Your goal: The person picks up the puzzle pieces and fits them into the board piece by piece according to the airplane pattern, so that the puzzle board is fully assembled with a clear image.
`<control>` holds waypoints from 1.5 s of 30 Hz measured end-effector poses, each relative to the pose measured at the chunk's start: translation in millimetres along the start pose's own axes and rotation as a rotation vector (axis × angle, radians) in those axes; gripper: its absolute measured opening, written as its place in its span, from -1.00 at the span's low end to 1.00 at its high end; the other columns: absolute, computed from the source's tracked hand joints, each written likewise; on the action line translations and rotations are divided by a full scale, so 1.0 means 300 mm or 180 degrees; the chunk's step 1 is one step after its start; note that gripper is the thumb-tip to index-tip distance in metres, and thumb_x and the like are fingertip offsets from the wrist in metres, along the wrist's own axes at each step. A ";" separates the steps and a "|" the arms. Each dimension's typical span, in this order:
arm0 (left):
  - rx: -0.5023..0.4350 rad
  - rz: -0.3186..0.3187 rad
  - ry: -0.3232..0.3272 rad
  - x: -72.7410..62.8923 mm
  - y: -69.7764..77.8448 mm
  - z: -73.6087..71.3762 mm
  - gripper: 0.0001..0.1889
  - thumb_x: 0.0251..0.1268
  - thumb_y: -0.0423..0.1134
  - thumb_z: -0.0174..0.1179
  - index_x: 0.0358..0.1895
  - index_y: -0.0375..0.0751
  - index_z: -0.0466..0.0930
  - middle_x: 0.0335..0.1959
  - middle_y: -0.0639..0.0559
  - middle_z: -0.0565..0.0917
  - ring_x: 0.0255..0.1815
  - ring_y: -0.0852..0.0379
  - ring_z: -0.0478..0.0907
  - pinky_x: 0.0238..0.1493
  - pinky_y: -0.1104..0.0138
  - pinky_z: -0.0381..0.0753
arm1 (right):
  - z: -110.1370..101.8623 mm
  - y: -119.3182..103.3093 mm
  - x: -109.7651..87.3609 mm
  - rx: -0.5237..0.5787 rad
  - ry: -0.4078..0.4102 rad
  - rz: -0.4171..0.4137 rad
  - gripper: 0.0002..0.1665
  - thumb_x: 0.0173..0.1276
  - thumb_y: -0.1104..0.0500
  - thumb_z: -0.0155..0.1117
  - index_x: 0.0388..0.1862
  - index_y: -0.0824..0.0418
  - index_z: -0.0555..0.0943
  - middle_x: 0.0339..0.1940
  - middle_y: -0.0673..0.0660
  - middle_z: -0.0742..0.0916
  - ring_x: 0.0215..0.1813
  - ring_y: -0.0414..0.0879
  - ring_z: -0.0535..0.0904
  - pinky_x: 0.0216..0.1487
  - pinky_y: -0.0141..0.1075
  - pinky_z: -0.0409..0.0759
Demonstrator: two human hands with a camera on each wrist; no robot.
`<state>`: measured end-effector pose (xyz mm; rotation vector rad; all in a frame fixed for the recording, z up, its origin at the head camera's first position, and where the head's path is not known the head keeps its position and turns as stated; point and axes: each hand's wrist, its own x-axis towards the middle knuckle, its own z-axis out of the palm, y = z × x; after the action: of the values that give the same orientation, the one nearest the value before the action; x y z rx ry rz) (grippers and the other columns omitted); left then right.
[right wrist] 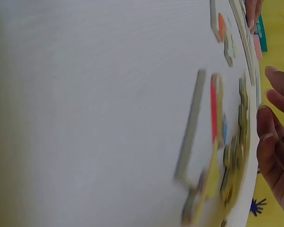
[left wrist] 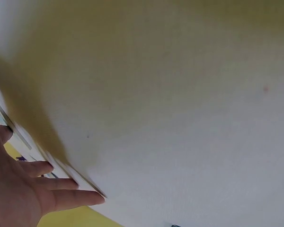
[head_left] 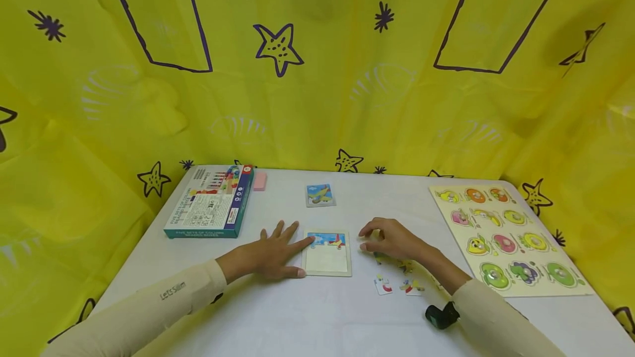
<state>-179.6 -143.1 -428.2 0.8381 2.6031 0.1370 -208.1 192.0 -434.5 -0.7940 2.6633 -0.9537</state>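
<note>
A small square puzzle tray (head_left: 327, 263) lies flat on the table, with joined blue and red picture pieces (head_left: 326, 239) along its far edge. My left hand (head_left: 278, 252) is spread out at the tray's left side. Its index fingertip touches the pieces at upper left, and its thumb rests by the near left corner. To the tray's right, my right hand (head_left: 395, 240) hovers with loosely bent fingers and nothing visible between them. Beneath and in front of it lie several loose jigsaw pieces (head_left: 383, 285), which the right wrist view also shows as thick-edged pieces (right wrist: 214, 109).
Behind the tray lies a small picture card or puzzle (head_left: 319, 195) with a yellow figure. A teal-edged box (head_left: 208, 203) and a pink block (head_left: 260, 182) stand at far left. A fruit board (head_left: 511, 241) covers the right side. Yellow curtain (head_left: 317, 98) encloses the table.
</note>
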 end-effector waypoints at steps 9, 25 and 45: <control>-0.0067 -0.0053 0.0011 -0.004 0.000 0.007 -0.16 0.34 0.43 0.01 0.62 0.33 -0.04 0.66 -0.27 -0.15 0.56 -0.59 -0.21 0.29 -0.55 0.01 | -0.047 0.049 -0.104 -0.0038 0.0000 0.0018 -0.65 0.22 0.02 0.53 -0.05 0.10 0.74 -0.15 -0.04 0.70 -0.38 -0.26 0.41 -0.32 -0.43 0.43; -0.0103 -0.0093 0.0070 -0.007 -0.008 0.007 -0.14 0.31 0.43 0.05 0.61 0.33 -0.01 0.66 -0.26 -0.14 0.56 -0.60 -0.21 0.30 -0.55 -0.01 | -0.058 0.081 -0.137 0.0056 -0.0079 0.0004 -0.63 0.22 0.07 0.53 -0.02 0.15 0.74 -0.12 0.02 0.68 -0.35 -0.27 0.42 -0.30 -0.42 0.45; -0.0058 -0.0076 0.0033 0.000 0.006 0.001 -0.13 0.30 0.43 0.07 0.61 0.31 0.01 0.65 -0.26 -0.10 0.56 -0.60 -0.17 0.29 -0.54 0.04 | -0.050 0.059 -0.131 0.0513 -0.0448 0.0129 -0.78 0.33 0.21 0.42 -0.22 0.18 0.51 -0.33 0.05 0.61 -0.56 -0.27 0.44 -0.48 -0.46 0.45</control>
<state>-178.5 -141.7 -428.0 0.8019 2.6165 0.1585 -188.0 233.0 -433.6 -0.7394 2.4386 -1.0457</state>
